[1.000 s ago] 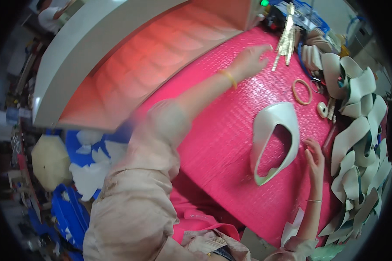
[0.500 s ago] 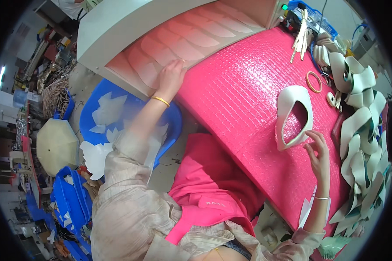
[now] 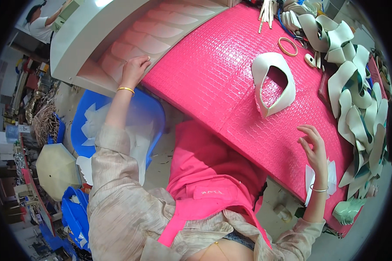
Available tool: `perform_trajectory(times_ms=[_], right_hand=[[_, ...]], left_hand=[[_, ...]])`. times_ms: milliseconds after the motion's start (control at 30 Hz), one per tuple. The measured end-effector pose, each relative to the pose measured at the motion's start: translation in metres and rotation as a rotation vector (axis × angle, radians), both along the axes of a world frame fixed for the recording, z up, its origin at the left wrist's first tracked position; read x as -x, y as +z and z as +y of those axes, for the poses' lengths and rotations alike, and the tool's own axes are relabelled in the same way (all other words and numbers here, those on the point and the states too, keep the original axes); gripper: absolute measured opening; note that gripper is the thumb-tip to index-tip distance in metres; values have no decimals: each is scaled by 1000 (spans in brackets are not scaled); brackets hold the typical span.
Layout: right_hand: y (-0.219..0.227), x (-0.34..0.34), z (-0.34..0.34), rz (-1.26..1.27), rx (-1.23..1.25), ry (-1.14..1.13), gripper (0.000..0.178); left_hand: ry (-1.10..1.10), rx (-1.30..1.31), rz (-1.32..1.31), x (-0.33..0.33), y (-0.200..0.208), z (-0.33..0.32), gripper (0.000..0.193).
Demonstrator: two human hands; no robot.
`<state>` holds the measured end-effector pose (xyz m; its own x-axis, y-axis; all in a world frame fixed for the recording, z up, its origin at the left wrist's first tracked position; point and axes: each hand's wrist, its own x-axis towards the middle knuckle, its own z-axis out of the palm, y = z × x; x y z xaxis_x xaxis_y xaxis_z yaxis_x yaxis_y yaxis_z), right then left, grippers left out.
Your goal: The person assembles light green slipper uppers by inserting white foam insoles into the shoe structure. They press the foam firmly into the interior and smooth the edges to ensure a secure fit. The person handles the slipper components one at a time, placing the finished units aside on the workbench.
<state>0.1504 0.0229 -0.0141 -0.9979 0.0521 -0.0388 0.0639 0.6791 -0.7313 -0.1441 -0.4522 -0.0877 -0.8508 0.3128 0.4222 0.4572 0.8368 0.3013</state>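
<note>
My left hand (image 3: 136, 68) is at the front lip of a pale heating machine (image 3: 85, 37), thumb and fingers pinched together at the lowest of the thin white curved pieces (image 3: 147, 42) lined up inside. What the fingertips hold, if anything, is too small to make out. My right hand (image 3: 313, 143) hovers over the pink table (image 3: 196, 65), fingers apart, holding nothing. Beyond it stands a white shoe upper (image 3: 283, 102) with an oval opening, apart from the hand.
Many white uppers (image 3: 353, 87) with green insides are heaped along the right edge. A tape ring (image 3: 288, 46) and pale strips (image 3: 266, 15) lie farther back. White scraps fill a blue tub (image 3: 154, 115) below the machine. Another person (image 3: 40, 27) stands far left.
My right hand has come away from the white upper, toward me. My left hand remains at the machine's lip, its fingers now pinched closer. The whole view has shifted.
</note>
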Motion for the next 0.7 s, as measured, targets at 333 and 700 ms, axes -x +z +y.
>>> perform_trajectory(times_ms=[333, 700], right_hand=[[1, -4, -11, -12, -64, 83, 23], [40, -8, -53, 84, -170, 15, 24]], left_hand=[[74, -121, 88, 2, -11, 4, 14], [355, -59, 507, 3, 5, -2, 20]])
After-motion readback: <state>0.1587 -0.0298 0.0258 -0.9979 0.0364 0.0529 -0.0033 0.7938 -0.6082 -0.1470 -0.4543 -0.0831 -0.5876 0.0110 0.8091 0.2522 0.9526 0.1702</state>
